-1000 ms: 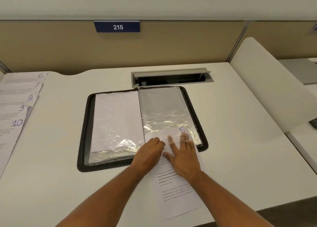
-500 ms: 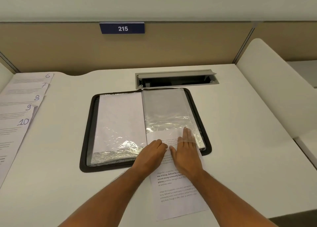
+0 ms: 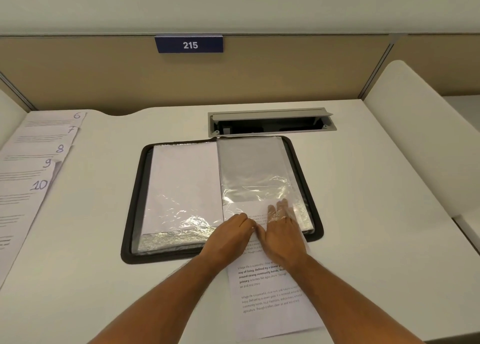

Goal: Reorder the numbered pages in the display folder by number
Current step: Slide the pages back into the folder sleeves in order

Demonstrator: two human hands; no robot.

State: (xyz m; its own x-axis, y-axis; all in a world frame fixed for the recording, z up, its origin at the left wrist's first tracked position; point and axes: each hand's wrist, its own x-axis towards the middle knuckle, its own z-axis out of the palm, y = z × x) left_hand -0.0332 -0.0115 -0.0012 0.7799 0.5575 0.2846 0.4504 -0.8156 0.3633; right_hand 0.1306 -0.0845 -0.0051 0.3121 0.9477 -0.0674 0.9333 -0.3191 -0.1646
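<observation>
At the near edge of the open folder [image 3: 133, 208], a printed page [image 3: 272, 291] lies partly inside the right-hand clear sleeve [image 3: 253, 172], its top under the plastic and most of its text hanging out toward the person over the desk [image 3: 363, 187]. The right hand [image 3: 281, 235] lies flat on the page with straight fingers reaching into the sleeve's mouth, likely to feed the sheet deeper. Just left of it, touching, the left hand [image 3: 230, 235] rests at the sleeve's opening with fingers bent; whether it pinches the plastic or only presses it down cannot be told, though it seems placed to hold the mouth steady. Left of both hands, the other sleeve already holds a sheet [image 3: 184, 182]. Well away to the left, loose pages [image 3: 33, 161] numbered 6 to 10 lie fanned, apparently waiting their turn.
</observation>
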